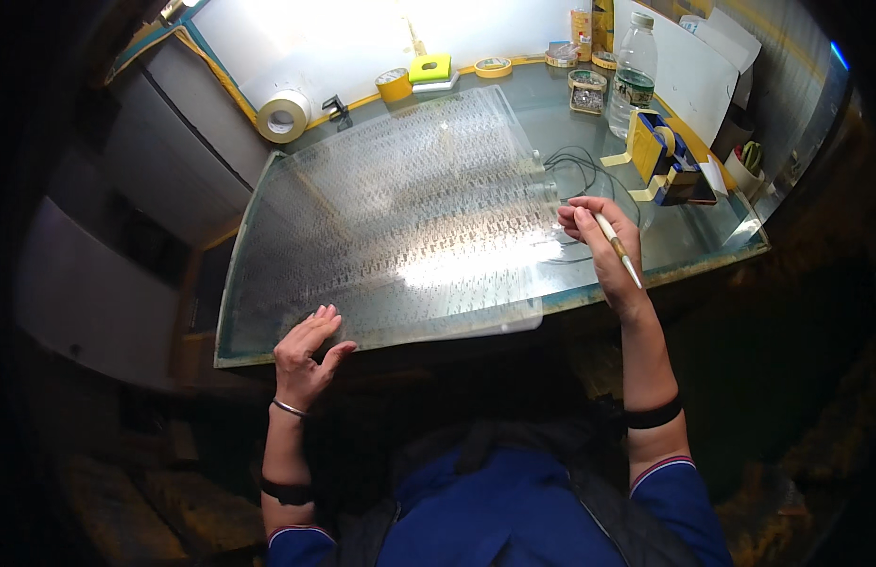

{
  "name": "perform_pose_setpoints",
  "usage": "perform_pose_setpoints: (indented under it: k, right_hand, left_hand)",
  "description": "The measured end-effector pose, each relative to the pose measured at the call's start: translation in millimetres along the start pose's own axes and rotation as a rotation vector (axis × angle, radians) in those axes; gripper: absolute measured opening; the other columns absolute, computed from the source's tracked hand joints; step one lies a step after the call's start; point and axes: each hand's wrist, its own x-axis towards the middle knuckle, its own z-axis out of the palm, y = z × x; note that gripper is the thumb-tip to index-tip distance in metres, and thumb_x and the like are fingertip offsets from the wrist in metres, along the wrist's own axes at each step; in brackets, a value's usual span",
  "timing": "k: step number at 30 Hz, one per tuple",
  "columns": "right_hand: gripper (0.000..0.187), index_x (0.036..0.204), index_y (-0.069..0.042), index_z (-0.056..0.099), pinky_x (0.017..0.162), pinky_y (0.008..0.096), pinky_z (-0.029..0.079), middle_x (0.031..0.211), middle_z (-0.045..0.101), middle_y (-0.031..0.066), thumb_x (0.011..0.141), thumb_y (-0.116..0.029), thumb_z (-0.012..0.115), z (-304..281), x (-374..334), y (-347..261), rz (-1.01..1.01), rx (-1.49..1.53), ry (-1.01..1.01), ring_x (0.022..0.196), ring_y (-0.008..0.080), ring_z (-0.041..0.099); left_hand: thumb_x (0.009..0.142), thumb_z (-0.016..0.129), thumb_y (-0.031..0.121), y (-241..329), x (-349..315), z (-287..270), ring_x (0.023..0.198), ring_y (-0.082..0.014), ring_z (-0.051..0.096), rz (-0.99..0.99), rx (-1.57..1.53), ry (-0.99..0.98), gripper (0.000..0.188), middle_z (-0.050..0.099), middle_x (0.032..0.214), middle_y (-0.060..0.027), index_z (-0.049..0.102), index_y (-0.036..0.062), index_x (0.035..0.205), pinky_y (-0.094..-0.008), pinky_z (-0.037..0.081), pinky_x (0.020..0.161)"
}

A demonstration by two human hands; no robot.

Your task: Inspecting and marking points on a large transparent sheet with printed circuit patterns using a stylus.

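Observation:
A large clear sheet (391,170) covered in rows of small dark marks lies on the glass-topped table (589,274). My left hand (309,352) rests at the sheet's near left corner, its fingers stretched out and the thumb apart. Beyond the sheet's right edge, my right hand (603,241) is closed around a slim pen-like tool (619,248) with a pale handle and a pointed end angled back toward me. The right fingertips are close to a small clear tab on the sheet's edge; whether they touch it I cannot tell.
Thin black cable (575,159) loops beside the sheet. At the right stand a blue-and-yellow tape dispenser (653,156) and a water bottle (635,80). Along the back are a wide tape roll (284,116), a yellow roll (394,85), a green block (429,68) and a small box of metal bits (586,98).

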Motion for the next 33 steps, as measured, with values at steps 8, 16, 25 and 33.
perform_pose_setpoints:
  k: [8, 16, 25, 33]
  right_hand:
    - [0.023, 0.104, 0.003, 0.06, 0.081, 0.0256, 0.049, 0.095, 0.067, 0.0127, 0.094, -0.016, 0.052, 2.7, 1.7, 10.9, -0.059, -0.035, 0.032, 0.091, 0.0159, 0.064]
    - [0.031, 0.106, 0.004, 0.057, 0.081, 0.0268, 0.05, 0.093, 0.067, 0.0132, 0.098, -0.024, 0.048, 0.8, -0.1, -1.0, 0.016, 0.053, 0.044, 0.09, 0.0162, 0.064]
    - [0.039, 0.106, 0.002, 0.056, 0.077, 0.0293, 0.054, 0.094, 0.068, 0.0183, 0.098, -0.035, 0.046, 5.5, -3.1, -9.5, 0.093, -0.002, -0.057, 0.085, 0.0199, 0.067]
    - [0.022, 0.099, 0.002, 0.059, 0.07, 0.0263, 0.052, 0.09, 0.068, 0.016, 0.09, -0.018, 0.062, 11.8, -5.2, -8.1, 0.059, -0.22, -0.094, 0.08, 0.0169, 0.066]
  left_hand:
    - [0.093, 0.056, 0.019, -39.7, 4.4, 17.3, 0.082, -0.0221, 0.067, -0.141, -0.217, 0.199, 0.024, 0.069, 0.086, -0.0138, 0.068, -0.0015, 0.099, -0.0312, 0.05, 0.076]
    - [0.099, 0.047, 0.03, -28.7, 2.6, 32.7, 0.102, -0.0202, 0.06, -0.221, -0.476, 0.376, 0.041, 0.066, 0.108, -0.0152, 0.063, -0.0063, 0.108, -0.0331, 0.042, 0.095]
    - [0.085, 0.064, 0.025, -9.7, -10.8, 23.9, 0.11, -0.0334, 0.059, 0.131, -0.1, 0.119, 0.03, 0.064, 0.112, -0.017, 0.067, 0.0021, 0.105, -0.0425, 0.045, 0.095]
    - [0.07, 0.077, 0.021, -3.8, -23.0, 19.2, 0.112, -0.0311, 0.058, 0.154, -0.013, 0.091, 0.039, 0.063, 0.118, -0.013, 0.068, 0.008, 0.106, -0.0444, 0.043, 0.097]
